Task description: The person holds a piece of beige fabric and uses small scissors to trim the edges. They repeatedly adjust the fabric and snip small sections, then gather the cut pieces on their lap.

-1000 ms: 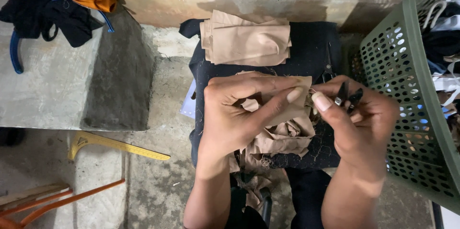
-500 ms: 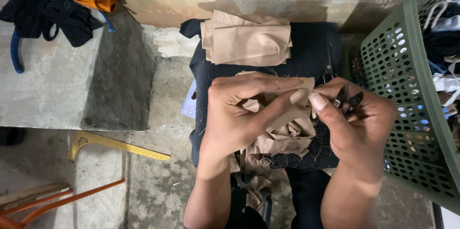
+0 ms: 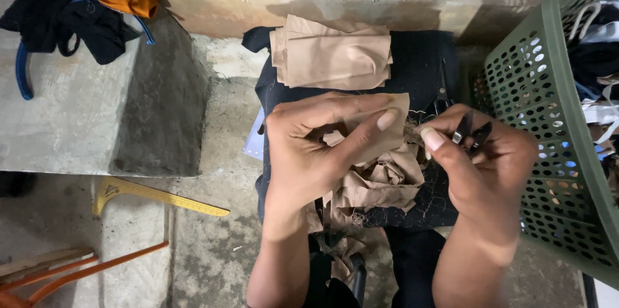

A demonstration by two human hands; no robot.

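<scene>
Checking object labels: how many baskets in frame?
1. A green perforated plastic basket stands at the right edge, beside the right hand, with clothing inside. It is cut off by the frame, so others may sit outside view.

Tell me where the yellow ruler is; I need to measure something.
In the head view, the yellow ruler lies on the concrete floor at lower left, just left of the person's left forearm and above the orange chair frame.

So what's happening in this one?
A person sits with beige fabric pieces on a dark cloth over the lap. The left hand pinches one piece, while the right hand holds small black snips at its edge. A folded beige stack lies further up the cloth. A green basket of clothes stands to the right, a yellow ruler on the floor to the left.
</scene>
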